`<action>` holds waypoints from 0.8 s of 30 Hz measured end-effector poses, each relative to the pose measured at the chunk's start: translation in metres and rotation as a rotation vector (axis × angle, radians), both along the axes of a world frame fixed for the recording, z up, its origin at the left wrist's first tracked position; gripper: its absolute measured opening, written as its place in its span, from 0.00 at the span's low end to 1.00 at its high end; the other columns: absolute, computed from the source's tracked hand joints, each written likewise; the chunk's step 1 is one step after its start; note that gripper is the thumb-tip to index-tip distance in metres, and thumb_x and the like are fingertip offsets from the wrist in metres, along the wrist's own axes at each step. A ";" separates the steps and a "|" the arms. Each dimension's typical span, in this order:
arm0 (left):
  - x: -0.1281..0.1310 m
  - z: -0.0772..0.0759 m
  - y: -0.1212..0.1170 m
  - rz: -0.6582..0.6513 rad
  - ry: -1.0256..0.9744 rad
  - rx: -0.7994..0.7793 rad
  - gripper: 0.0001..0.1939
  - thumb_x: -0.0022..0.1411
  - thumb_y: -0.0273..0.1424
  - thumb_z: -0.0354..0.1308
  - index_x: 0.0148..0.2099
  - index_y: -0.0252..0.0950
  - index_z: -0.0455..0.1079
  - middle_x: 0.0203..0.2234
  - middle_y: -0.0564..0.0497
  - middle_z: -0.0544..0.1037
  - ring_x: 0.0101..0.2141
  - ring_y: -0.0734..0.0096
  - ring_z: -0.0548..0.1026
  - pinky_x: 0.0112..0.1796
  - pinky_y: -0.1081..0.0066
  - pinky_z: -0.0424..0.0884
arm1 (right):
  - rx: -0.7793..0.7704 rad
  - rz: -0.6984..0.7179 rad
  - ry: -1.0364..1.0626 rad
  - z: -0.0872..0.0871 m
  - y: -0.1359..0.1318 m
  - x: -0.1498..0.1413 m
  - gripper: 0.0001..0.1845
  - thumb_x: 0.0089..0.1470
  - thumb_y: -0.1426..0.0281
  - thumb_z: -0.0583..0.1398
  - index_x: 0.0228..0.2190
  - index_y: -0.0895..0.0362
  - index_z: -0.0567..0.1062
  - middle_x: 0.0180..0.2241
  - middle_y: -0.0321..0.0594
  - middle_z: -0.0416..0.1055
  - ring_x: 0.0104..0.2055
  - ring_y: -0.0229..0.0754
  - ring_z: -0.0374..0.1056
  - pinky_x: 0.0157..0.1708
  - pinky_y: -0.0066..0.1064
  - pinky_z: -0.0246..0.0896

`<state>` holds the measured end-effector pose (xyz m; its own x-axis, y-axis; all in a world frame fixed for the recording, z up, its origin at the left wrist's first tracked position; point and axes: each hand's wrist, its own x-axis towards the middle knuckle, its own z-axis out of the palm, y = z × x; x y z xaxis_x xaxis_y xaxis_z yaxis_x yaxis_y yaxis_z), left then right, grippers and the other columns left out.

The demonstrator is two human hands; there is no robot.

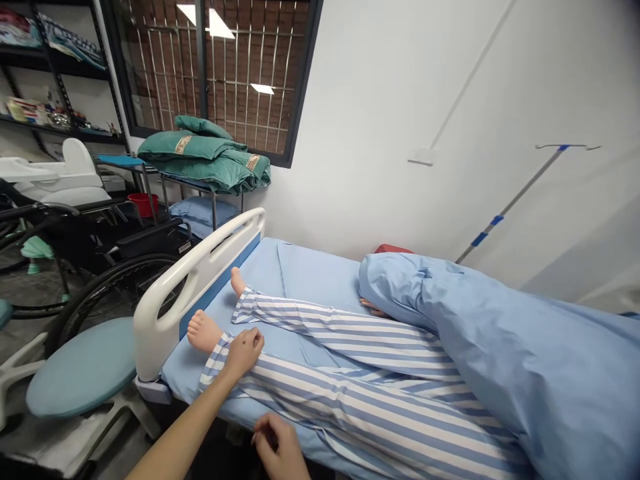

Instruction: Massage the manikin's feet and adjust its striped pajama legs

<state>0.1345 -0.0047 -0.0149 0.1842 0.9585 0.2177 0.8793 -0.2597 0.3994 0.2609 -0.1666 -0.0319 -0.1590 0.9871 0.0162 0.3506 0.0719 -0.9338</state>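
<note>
A manikin in blue-and-white striped trousers [350, 360] lies on a hospital bed [305, 273] with a light blue sheet. Its bare feet [203, 331] point toward the white footboard [190, 280]. A light blue blanket [500, 340] covers its upper body. My left hand [243, 351] is closed round the striped trouser cuff at the near ankle. My right hand [277, 447] sits lower, at the near bed edge, fingers curled against the trouser leg; what it grips is hidden.
A wheelchair [100, 267] and a round blue stool [80, 367] stand left of the footboard. Folded green quilts [205, 157] lie on a trolley under the window. Shelves [45, 73] are at far left. An IV pole [520, 193] leans along the white wall.
</note>
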 end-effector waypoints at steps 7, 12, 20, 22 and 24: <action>0.005 -0.028 0.017 -0.033 0.113 -0.173 0.13 0.61 0.30 0.45 0.39 0.35 0.72 0.31 0.44 0.78 0.34 0.61 0.75 0.35 0.67 0.66 | 0.168 -0.051 -0.088 0.049 0.133 -0.016 0.16 0.48 0.71 0.54 0.41 0.57 0.67 0.33 0.38 0.72 0.35 0.40 0.68 0.33 0.28 0.61; 0.008 -0.031 0.017 -0.024 0.131 -0.216 0.15 0.61 0.30 0.44 0.39 0.33 0.73 0.33 0.41 0.78 0.36 0.60 0.76 0.36 0.65 0.68 | 0.248 -0.085 -0.327 0.041 0.234 -0.048 0.30 0.45 0.68 0.57 0.51 0.58 0.61 0.45 0.44 0.70 0.48 0.46 0.64 0.47 0.35 0.58; 0.010 -0.026 0.013 0.022 0.132 -0.206 0.15 0.60 0.31 0.44 0.37 0.33 0.71 0.29 0.42 0.78 0.31 0.56 0.77 0.31 0.63 0.70 | 0.121 -0.021 -0.849 0.014 0.331 -0.079 0.38 0.45 0.58 0.61 0.54 0.57 0.56 0.53 0.50 0.63 0.55 0.54 0.57 0.48 0.41 0.52; 0.010 -0.024 0.014 0.013 0.126 -0.230 0.15 0.60 0.31 0.44 0.38 0.33 0.71 0.30 0.42 0.78 0.32 0.56 0.77 0.31 0.63 0.70 | 0.093 -0.019 -0.939 0.003 0.334 -0.080 0.33 0.45 0.58 0.62 0.50 0.56 0.60 0.50 0.50 0.66 0.51 0.53 0.62 0.47 0.41 0.51; 0.010 -0.021 0.014 0.006 0.131 -0.246 0.15 0.60 0.31 0.44 0.39 0.32 0.71 0.30 0.41 0.78 0.32 0.56 0.77 0.32 0.62 0.70 | 0.120 -0.036 -0.990 -0.002 0.328 -0.079 0.29 0.45 0.57 0.62 0.47 0.56 0.62 0.48 0.50 0.67 0.49 0.52 0.64 0.46 0.40 0.51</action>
